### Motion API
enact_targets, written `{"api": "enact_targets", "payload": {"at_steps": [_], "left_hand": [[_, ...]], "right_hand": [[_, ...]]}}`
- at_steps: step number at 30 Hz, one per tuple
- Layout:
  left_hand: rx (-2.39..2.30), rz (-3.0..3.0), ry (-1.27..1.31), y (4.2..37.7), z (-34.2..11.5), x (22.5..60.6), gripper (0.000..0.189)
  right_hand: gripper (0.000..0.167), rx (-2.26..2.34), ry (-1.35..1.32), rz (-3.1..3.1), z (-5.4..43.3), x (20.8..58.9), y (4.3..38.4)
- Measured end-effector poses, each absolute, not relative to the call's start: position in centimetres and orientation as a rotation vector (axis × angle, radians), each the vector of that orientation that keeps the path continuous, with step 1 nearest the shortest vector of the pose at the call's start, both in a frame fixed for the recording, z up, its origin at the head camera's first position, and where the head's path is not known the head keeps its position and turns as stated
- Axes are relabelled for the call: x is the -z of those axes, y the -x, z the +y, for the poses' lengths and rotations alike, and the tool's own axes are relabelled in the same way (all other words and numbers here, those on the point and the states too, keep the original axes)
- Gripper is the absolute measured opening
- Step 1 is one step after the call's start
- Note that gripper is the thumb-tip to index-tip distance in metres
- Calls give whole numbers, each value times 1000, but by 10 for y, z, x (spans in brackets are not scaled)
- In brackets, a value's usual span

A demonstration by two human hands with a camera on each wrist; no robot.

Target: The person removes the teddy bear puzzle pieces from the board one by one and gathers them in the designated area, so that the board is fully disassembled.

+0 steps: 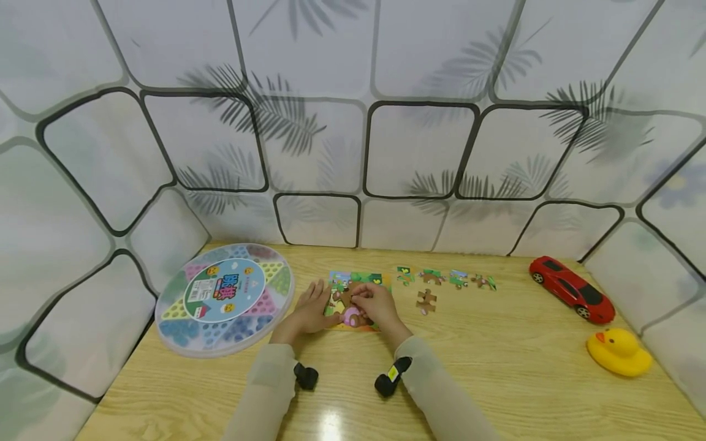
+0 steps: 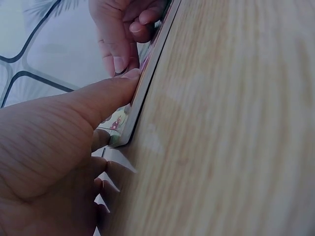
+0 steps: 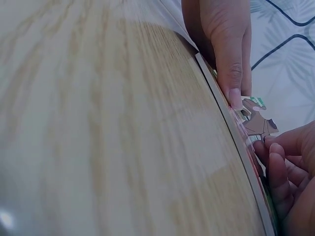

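Pinching a brown, knob-edged, flat jigsaw piece (image 3: 257, 123) between thumb and fingertip, a person's right hand (image 1: 379, 308) hung over a brightly printed rectangular jigsaw board (image 1: 365, 329) on a pale wood-grained table (image 1: 496, 373). From that grip the piece jutted leftward, toward the left hand (image 1: 312, 310), above the board and tipped up from its surface; its longer axis seemed to run the same way (foreshortening left that uncertain). Any coming move appeared to turn on that slant between piece and board, with the right hand, already grasping, clearly the nearer of the two. To the left of the grip, the left hand gripped nothing: its fingers lay extended beside the board's left edge, the thumb resting on the near edge. Whatever lay directly beneath the pinch was hidden by the fingers. To the right of the grip, off the board, lay a loose brown, knobbed puzzle piece (image 1: 426, 301), with four small multicoloured puzzle pieces (image 1: 432, 277) in a rough row beyond it.
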State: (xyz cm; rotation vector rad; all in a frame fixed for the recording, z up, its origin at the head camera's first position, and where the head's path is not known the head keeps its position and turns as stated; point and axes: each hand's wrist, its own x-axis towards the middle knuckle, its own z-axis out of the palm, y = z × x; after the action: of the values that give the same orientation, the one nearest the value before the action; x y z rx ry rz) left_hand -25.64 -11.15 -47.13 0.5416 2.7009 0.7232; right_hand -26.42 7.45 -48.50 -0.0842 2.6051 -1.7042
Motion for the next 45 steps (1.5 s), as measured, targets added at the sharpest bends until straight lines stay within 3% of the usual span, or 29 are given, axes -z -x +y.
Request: {"api": "enact_targets", "payload": {"at_steps": [45], "left_hand": [[-737, 2728, -502, 252, -108, 465, 82]], "right_hand": [[8, 1699, -148, 2578, 68, 476, 266]]}}
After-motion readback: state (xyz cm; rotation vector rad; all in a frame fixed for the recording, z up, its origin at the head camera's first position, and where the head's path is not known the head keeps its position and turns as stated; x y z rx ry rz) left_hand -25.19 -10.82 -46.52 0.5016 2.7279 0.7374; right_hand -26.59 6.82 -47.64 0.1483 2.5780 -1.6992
